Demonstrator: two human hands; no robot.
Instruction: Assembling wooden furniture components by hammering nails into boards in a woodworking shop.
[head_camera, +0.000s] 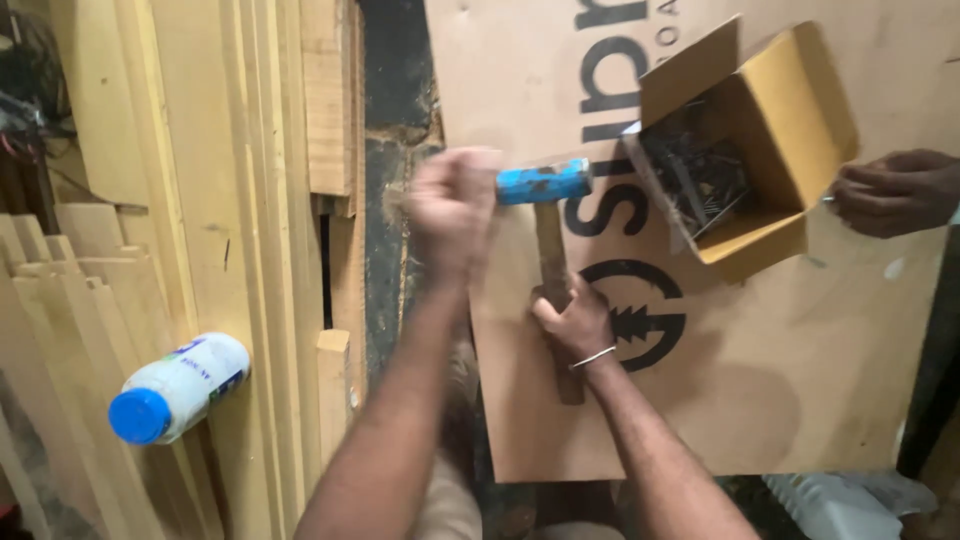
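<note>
While the right hand (575, 322) grips the wooden-handled, blue-headed hammer (545, 183) at mid-handle, the left hand (450, 205) is fisted just beside the head, contents unclear; judged best: fingers clear, strike square; open cardboard nail box (800, 110) beyond.

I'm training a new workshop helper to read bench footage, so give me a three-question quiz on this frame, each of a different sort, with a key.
1. True or false: the right hand grips the hammer by its wooden handle.
2. Which colour is the hammer's head? A red, B blue, C bare steel.
3. Fill in: the open cardboard box on the brown board holds dark ____.

Key
1. True. The left hand is a blurred fist right beside the head.
2. B.
3. Nails, as far as the dark heap shows; another person's hand is at the box's right edge. The white bottle with a blue cap lies on the timber at left.
</note>
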